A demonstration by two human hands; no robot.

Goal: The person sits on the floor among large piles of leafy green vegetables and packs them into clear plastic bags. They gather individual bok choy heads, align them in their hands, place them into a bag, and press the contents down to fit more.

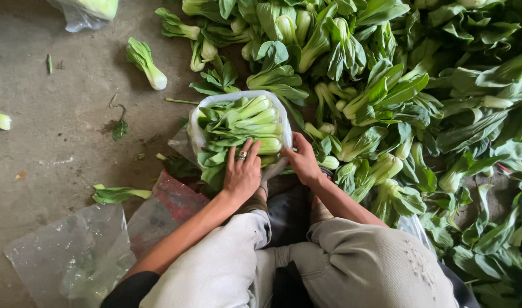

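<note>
There is a single view, from a camera worn on the person's head. It looks almost straight down past the knees (306, 268) to the concrete floor (61, 125), from close range, so both hands sit near the middle of the frame. The floor's bare part fills the left side; a heap of leafy greens (420, 97) covers the top and right edges. No second view shares the scene.

Bare gray concrete floor (61, 114), stained & gritty, w/ stray leaf scraps (120, 129) scattered about, under soft, even daylight; no walls or furniture in view.
</note>
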